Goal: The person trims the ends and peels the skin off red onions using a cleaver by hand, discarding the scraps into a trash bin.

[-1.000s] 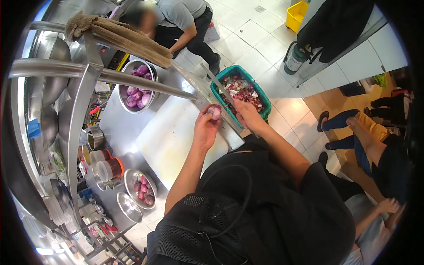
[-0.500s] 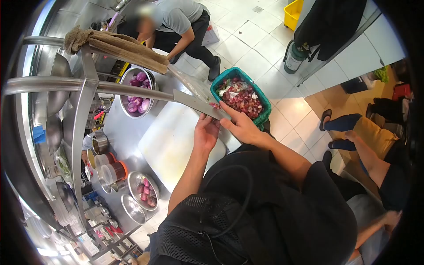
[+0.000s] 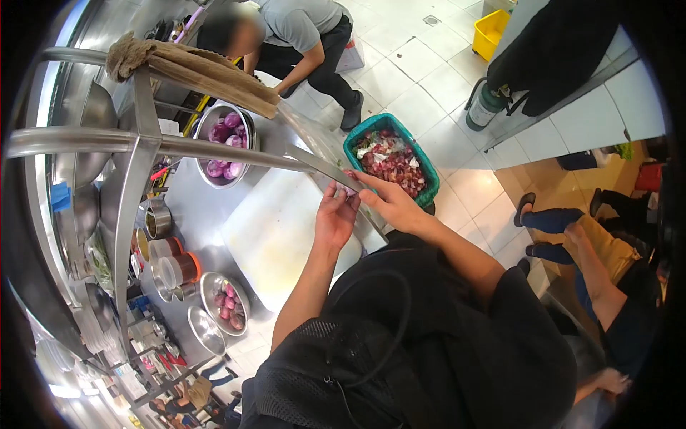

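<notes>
My left hand (image 3: 334,220) is palm up over the near edge of a white cutting board (image 3: 275,229), fingers curled. My right hand (image 3: 396,204) meets it from the right, thumb and fingers closing toward the left fingertips. Between them shows a little of a purplish-red onion (image 3: 349,191); a steel rack post (image 3: 325,168) hides most of it. Just beyond the hands stands a teal bin (image 3: 350,146) filled with reddish onion peels (image 3: 391,163). Peeled purple onions (image 3: 230,136) fill a steel bowl at the board's far left.
A second steel bowl (image 3: 207,280) holds smaller reddish onions, beside an orange-lidded container (image 3: 179,270). The steel rack rail (image 3: 221,151) crosses above the table, with a brown cloth (image 3: 207,75) on it. A co-worker (image 3: 304,36) bends at the far side; others stand at the right.
The view has shifted slightly. My hands stay together at nearly the same place, with small finger movements. The co-worker at the far side has moved their head a little.
</notes>
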The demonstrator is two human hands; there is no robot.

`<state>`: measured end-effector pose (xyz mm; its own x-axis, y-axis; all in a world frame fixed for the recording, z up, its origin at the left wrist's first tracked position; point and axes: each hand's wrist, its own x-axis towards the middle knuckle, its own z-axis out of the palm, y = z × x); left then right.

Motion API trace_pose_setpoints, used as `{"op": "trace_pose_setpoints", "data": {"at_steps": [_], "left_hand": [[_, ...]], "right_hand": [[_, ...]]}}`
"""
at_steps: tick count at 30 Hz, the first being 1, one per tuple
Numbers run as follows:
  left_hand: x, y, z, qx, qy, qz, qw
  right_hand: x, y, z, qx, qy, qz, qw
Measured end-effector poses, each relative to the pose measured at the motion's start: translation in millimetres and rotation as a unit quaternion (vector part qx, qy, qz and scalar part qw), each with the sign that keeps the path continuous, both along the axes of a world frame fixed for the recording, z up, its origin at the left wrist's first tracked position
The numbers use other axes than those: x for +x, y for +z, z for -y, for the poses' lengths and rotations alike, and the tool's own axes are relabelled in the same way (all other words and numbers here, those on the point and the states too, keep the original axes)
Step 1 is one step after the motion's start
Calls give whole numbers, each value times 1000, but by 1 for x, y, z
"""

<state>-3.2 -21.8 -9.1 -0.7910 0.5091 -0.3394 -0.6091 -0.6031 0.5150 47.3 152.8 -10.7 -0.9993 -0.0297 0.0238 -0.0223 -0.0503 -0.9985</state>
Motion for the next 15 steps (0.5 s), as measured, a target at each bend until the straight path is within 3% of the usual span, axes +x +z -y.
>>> {"op": "trace_pose_setpoints", "data": {"at_steps": [2, 3, 4, 5, 8, 13, 15], "left_hand": [[1, 0, -2, -9, 16, 9, 1000], [2, -1, -3, -18, 26, 17, 999], [2, -5, -2, -20, 30, 20, 999], [2, -11, -1, -15, 27, 27, 999], [0, -19, 2, 8, 7, 51, 999], [-10, -13, -8, 0, -10, 65, 998], [-12, -10, -18, -175, 40, 50, 982]], "right_hand": [[-8, -21, 8, -31, -60, -117, 991], [-9, -12, -2, -33, -56, -113, 991], [-7, -2, -20, -110, 12, 51, 993], [-10, 5, -31, -183, 78, 212, 957], [-25, -5, -34, -200, 16, 232, 952], [-32, -20, -39, -158, 66, 252, 953], [-29, -35, -26, -22, -29, 92, 995]]}}
